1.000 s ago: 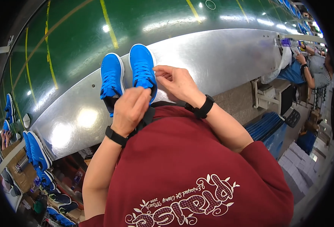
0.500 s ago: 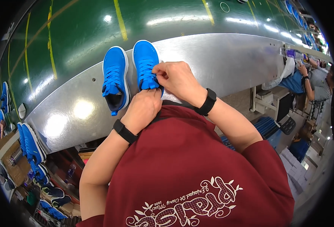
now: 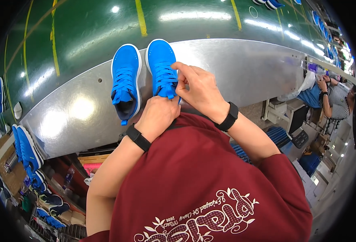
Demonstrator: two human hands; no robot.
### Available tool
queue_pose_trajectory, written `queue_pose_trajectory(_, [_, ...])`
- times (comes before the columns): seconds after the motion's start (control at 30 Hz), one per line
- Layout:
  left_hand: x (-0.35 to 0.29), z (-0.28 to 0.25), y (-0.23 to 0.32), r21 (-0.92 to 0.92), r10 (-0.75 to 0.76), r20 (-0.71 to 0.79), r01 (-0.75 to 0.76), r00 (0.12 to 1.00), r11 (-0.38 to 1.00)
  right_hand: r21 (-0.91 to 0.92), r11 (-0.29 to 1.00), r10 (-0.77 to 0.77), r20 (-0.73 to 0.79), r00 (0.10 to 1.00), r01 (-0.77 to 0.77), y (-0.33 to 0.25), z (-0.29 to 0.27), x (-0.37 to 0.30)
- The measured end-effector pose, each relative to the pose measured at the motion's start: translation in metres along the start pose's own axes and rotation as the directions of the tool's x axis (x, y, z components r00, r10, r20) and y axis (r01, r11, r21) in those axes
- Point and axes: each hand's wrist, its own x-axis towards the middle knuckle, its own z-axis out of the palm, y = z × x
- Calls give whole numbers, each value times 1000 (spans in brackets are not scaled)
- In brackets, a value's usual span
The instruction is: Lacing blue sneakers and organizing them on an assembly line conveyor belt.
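Grip of the right hand (image 3: 202, 88) is half spread: thumb and forefinger stand apart, and the forefinger's tip is at the edge of the laces (image 3: 164, 73) of one blue shoe (image 3: 161, 51), in the upper middle of the frame. Left hand (image 3: 157, 115) has its fingers at the heel end of this shoe; their tips are hidden, so I cannot tell if they grasp. Another blue shoe (image 3: 126, 57) stands just beside, toward the left of the frame, on the metal tabletop (image 3: 242, 60).

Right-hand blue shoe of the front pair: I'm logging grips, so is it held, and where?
Cannot be told: the left hand is at the blue shoe's opening, fingertips hidden; the right hand is by the laces, without a clear grip.
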Motion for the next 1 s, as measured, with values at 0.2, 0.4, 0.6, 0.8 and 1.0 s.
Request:
queue_pose_trajectory(0.2, [-1,2,-1,1,3,5,-3,1000,1000,240,943,227,35,973,-229,-4,-19,-5])
queue_pose_trajectory(0.4, [-1,5,-1,-33,-21,-1,21,1000,999,324,897,285,95,954,-300,-6,-3,-11])
queue_pose_trajectory(0.6, [1,3,-2,-16,-8,13,8,1000,1000,164,981,79,137,987,-101,12,-4,3])
queue_pose_trajectory(0.8, [1,5,-3,-10,-6,10,6,1000,1000,119,993,-30,110,993,17,12,7,8])
queue_pose_trajectory(1.0, [2,3,-1,-14,18,-44,-19,999,1000,51,996,-73,-13,997,73,1,3,4])
